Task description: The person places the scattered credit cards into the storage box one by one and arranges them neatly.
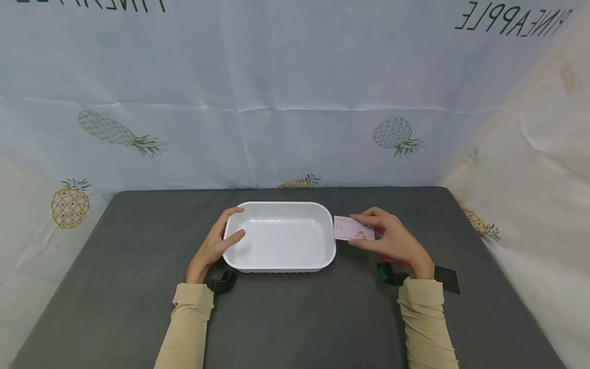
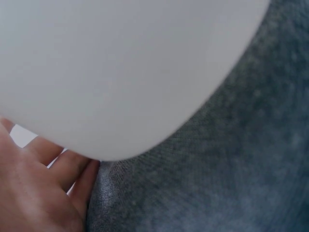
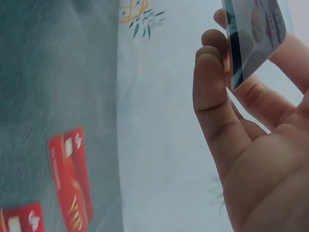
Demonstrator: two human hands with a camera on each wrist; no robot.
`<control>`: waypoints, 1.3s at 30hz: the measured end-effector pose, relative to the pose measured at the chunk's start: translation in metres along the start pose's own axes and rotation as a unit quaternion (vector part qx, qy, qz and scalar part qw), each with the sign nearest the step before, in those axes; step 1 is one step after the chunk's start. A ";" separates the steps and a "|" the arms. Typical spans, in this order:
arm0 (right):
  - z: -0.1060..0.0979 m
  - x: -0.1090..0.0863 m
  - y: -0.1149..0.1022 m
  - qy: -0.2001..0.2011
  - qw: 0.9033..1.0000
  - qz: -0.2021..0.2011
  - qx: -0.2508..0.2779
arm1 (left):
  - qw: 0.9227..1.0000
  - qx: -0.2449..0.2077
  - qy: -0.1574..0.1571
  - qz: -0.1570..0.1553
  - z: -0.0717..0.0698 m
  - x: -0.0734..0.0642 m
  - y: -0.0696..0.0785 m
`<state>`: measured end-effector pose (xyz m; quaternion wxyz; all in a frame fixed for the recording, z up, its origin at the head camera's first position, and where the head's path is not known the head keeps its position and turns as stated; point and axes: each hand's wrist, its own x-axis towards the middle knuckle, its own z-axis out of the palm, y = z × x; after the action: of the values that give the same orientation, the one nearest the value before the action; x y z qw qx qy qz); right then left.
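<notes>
My left hand (image 1: pixel 214 246) grips the left end of a white rectangular tray (image 1: pixel 281 264), its thumb over the rim. The left wrist view shows the fingers (image 2: pixel 67 166) against the tray's outer side (image 2: pixel 120 87). My right hand (image 1: pixel 392 233) pinches a pale pink card (image 1: pixel 346 228) by its right part, close beside the tray's right rim. Seen from the right wrist, the card (image 3: pixel 253 36) shows its back, with a dark stripe, between the thumb and fingers (image 3: pixel 210 92). Inside the tray only bare white surface shows.
Red cards lie on the dark grey table (image 1: pixel 295 323), partly hidden under my right hand; one red card (image 3: pixel 71 179) shows clearly from the right wrist. A flat black piece (image 1: pixel 448 280) is beside the right wrist. A pineapple-print cloth (image 1: pixel 276 143) hangs behind.
</notes>
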<state>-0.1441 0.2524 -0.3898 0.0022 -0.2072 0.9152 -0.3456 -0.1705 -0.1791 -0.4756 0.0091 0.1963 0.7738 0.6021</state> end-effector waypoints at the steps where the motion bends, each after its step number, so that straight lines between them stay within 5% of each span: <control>1: 0.001 0.002 -0.002 -0.002 1.000 -0.003 0.002 | 1.000 -0.001 -0.001 0.001 0.000 0.000 0.000; 13: 0.017 0.028 -0.030 -0.029 0.997 -0.042 0.053 | 1.000 -0.012 -0.003 0.007 0.001 0.002 0.000; 39: 0.074 0.070 -0.079 -0.074 0.992 -0.043 0.092 | 1.000 -0.014 -0.003 0.006 0.000 0.000 -0.001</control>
<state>-0.1674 0.1255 -0.3861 0.0745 -0.2704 0.8671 -0.4117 -0.1704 -0.1795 -0.4764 0.0103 0.2027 0.7642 0.6122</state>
